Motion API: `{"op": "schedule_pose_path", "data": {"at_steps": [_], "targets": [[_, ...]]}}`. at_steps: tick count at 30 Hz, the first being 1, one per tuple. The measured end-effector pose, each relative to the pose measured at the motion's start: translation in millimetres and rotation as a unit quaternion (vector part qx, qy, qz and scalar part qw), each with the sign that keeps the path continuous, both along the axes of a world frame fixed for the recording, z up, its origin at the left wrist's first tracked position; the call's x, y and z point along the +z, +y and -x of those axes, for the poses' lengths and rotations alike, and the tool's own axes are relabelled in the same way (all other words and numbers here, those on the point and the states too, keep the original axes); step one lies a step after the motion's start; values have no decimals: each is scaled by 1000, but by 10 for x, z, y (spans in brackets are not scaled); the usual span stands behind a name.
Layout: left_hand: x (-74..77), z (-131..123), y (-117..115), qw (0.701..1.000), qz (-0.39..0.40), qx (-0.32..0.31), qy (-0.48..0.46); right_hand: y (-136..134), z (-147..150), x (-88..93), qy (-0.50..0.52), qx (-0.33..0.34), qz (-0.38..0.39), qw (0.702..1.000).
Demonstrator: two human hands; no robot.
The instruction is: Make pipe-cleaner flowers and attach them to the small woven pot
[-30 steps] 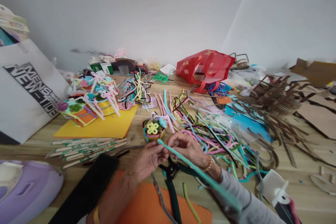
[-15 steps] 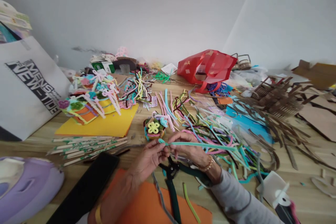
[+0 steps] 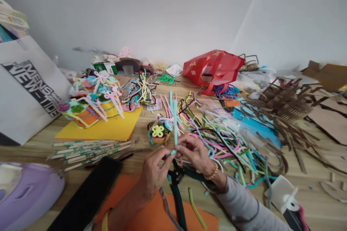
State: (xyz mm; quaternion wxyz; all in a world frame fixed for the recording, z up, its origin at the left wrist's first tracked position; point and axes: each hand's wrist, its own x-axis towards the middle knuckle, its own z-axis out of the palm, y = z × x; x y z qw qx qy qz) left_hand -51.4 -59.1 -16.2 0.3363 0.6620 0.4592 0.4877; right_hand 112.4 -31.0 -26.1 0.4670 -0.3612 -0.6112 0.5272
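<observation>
A turquoise pipe cleaner point(image 3: 175, 122) stands nearly upright, its lower end bent into a small loop. My left hand point(image 3: 155, 168) pinches that looped end between thumb and fingertips. Close beside it, my right hand point(image 3: 193, 153) is closed on the same pipe cleaner just above the loop. Just beyond my hands sits a small fuzzy basket point(image 3: 157, 131) with a yellow flower on its front. Under my hands lie dark-handled pliers point(image 3: 177, 180), partly on an orange sheet point(image 3: 135, 205).
Loose pipe cleaners point(image 3: 233, 144) spread to the right. Decorated fuzzy pieces point(image 3: 92, 101) rest on yellow paper point(image 3: 124, 130) at left. Nearer are wrapped sticks point(image 3: 92, 153), a black phone point(image 3: 86, 191) and a purple object point(image 3: 29, 195). A red bag point(image 3: 214, 66) and brown woven baskets point(image 3: 287, 101) stand farther back.
The long end of the turquoise pipe cleaner has swung from pointing right to nearly upright. My left hand has turned over a little; both hands stay together at its looped end.
</observation>
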Motion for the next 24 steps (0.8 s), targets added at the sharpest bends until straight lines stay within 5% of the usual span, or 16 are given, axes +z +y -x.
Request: {"op": "schedule_pose_path", "data": {"at_steps": [6,12,24], "targets": [[-61,88,-20,960,-199,-23,198,-25,8,63,-178,-40,-203,962],[10,136,-33,876,-333,44,346,-38,27,110,-227,-36,-262,937],[67,137,65,926,-267,28,264,-42,1,59,-217,-38,-274,936]]}}
